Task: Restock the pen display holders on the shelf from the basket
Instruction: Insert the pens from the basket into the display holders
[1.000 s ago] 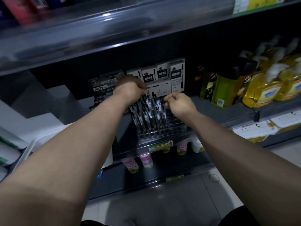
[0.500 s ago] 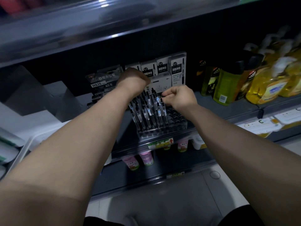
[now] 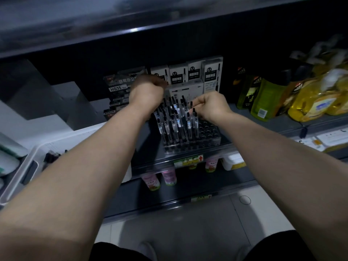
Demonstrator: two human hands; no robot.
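- Head view looks down on a dark store shelf (image 3: pixel 273 122) in dim light. Another shelf board (image 3: pixel 131 25) runs overhead and grey floor tiles (image 3: pixel 188 232) lie below.
- We record one clear pen display holder (image 3: pixel 209 133) at the front edge of the shelf.
- Upright pens (image 3: pixel 176 125) fill its left and middle holes. We count more than ten, but blur prevents an exact figure. The holes on its right side stand empty.
- The left hand (image 3: pixel 146 92) hovers over the back-left rows with its fingers (image 3: pixel 160 83) curled under. We cannot tell whether they hold anything.
- The right hand (image 3: pixel 211 106) is at the right edge of the filled rows. Its fingers (image 3: pixel 197 103) are pressed together, pinching the top of one pen.
- One white basket (image 3: pixel 20 178) sits at lower left beside the left forearm, with a few dark spare pens (image 3: pixel 50 157) inside.
- Behind the holder we count four upright white pen boxes (image 3: pixel 192 72) and one flat box (image 3: pixel 186 89) in front of them.
- A stack of dark packs (image 3: pixel 118 89) marked HQ35 stands to their left.
- Green and yellow bottles (image 3: pixel 263 98) stand at the right end of the shelf, too blurred to count.
- Two pink-labelled bottles (image 3: pixel 150 182) stand forward on the lower shelf.
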